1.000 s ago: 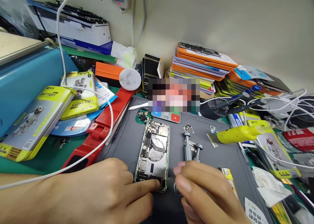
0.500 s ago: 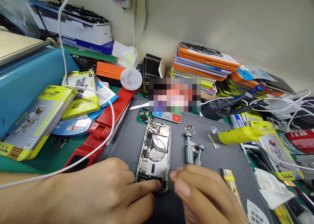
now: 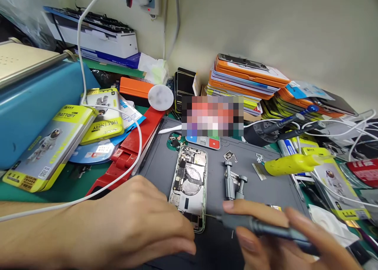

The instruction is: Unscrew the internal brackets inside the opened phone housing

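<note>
An opened phone [image 3: 189, 183] lies on the dark grey work mat [image 3: 215, 191], its inner parts and a round coil showing. My left hand [image 3: 138, 222] covers the phone's lower left corner. Its fingers are curled and pressed together, and whatever they may hold is hidden. Between the fingers of my right hand [image 3: 265, 230] is a slim grey screwdriver [image 3: 260, 226], slightly blurred. Its thin tip points left, close to the phone's lower right edge; I cannot tell whether it touches. Two more grey screwdrivers [image 3: 229, 181] lie just beyond my right hand.
A white cable [image 3: 138, 144] loops over my left forearm. Battery packs [image 3: 50, 148] and a red tool [image 3: 126, 155] lie left. On the right are a yellow bottle [image 3: 286, 164] and a black tool holder [image 3: 260, 132]. Stacked orange boxes [image 3: 248, 79] stand at the back.
My right hand now has a screwdriver in it, reaching left toward the phone. My left index finger has drawn back from the phone's lower end and curled in. The view has shifted slightly.
</note>
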`<state>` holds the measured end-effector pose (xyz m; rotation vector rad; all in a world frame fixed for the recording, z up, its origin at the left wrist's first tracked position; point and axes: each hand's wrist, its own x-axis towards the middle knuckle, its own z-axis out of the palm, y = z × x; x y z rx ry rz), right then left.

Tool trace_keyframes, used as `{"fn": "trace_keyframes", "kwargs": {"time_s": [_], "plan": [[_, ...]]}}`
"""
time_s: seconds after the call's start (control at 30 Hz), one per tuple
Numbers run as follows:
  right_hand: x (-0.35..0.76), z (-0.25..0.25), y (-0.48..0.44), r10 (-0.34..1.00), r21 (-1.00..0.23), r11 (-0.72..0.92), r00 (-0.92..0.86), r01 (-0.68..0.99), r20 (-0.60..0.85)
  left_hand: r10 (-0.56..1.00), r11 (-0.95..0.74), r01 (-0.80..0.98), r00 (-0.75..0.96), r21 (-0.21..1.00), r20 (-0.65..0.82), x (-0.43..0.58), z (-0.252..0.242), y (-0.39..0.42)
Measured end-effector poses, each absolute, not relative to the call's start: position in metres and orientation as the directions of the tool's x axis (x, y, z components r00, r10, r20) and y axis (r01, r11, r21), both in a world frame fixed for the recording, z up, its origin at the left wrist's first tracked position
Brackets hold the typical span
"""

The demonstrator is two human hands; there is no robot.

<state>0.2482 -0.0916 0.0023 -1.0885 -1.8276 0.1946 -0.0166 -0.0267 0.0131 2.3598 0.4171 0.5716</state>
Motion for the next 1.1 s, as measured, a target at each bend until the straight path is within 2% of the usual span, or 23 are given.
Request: {"fn": "trace_keyframes", "kwargs": {"time_s": [0.07,0.13,0.2,0.27,0.37,0.47,0.77,1.1], "plan": [[0.247,0.003,-0.09,0.789,-0.648,0.545,-0.064,0.532,0.611,0.573,-0.484,0.164,0.802,0.859,0.17,-0.018,0.009,-0.025],[0.242,0.002,-0.089,0.833,-0.736,0.49,-0.001,0.468,0.554,0.63,-0.16,0.196,0.775,0.967,-0.053,-0.018,0.004,-0.022],[0.235,0.0,-0.089,0.875,-0.816,0.424,0.057,0.393,0.482,0.61,0.094,0.211,0.76,0.973,-0.224,-0.017,0.001,-0.019],[0.231,-0.002,-0.091,0.91,-0.885,0.349,0.116,0.307,0.399,0.59,0.203,0.198,0.757,0.959,-0.281,-0.015,0.0,-0.016],[0.23,-0.002,-0.095,0.949,-0.957,0.241,0.166,0.161,0.267,0.56,0.253,0.238,0.754,0.938,-0.342,-0.014,0.002,-0.012],[0.231,-0.001,-0.097,0.971,-0.977,0.198,0.117,0.077,0.206,0.552,0.24,0.274,0.75,0.931,-0.363,-0.014,0.004,-0.011],[0.23,-0.006,-0.095,0.96,-0.96,0.251,0.096,0.127,0.263,0.548,0.157,0.274,0.775,0.949,-0.315,-0.016,0.006,-0.011],[0.228,-0.007,-0.095,0.963,-0.963,0.232,0.108,0.139,0.248,0.532,0.112,0.261,0.799,0.959,-0.28,-0.015,0.007,-0.01]]}}
